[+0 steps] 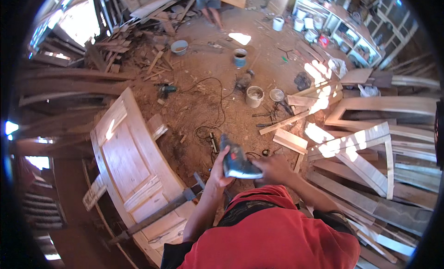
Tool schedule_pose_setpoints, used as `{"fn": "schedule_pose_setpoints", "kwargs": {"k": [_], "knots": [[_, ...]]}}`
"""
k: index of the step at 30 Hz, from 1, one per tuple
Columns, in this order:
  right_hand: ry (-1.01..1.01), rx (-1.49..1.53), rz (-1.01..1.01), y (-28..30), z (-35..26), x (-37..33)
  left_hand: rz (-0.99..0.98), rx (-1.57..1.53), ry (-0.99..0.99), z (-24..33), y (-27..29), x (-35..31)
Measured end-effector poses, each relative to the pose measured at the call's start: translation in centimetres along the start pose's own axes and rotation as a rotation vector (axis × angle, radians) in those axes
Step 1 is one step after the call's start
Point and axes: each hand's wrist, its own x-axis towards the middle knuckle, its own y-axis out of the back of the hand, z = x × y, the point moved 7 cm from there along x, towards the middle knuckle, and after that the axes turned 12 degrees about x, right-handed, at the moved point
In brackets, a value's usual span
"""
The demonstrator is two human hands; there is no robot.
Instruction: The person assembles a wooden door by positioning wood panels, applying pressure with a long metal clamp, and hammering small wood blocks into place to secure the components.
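Note:
Held in front of my red shirt is a hand-held power tool (238,165), dark-bodied with a red spot and a shiny pale flat face; its exact kind is unclear. My left hand (218,169) grips its left side, thumb up along the body. At the other end, my right hand (274,170) has its fingers bent against the tool's right tip, partly blurred. Left of me lies a pale wooden panel door (127,153), crossed by a long metal bar clamp (162,214) whose head is close to my left forearm.
A dark cable (223,102) winds over the shaving-strewn floor past a green power tool (166,89). Buckets (254,96) stand ahead. Planks and frames (360,148) crowd the right; scrap wood (155,51) is heaped far left. Another person's legs (212,16) show at the back.

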Motion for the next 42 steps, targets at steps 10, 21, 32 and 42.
{"fn": "schedule_pose_setpoints", "kwargs": {"k": [10,21,32,42], "knots": [[0.493,0.844,-0.066,5.3,13.7,2.6,-0.071,0.030,-0.419,8.2,-5.7,1.5],[0.395,1.594,-0.267,16.1,17.3,-10.7,-0.181,-0.108,-0.319,8.1,-9.0,19.7],[0.413,1.322,0.461,27.6,20.6,-9.9,-0.227,0.001,0.053,-8.4,-13.4,33.1],[0.069,1.918,0.747,28.6,29.3,-7.5,-0.212,1.205,0.333,-15.7,-13.5,34.1]]}}
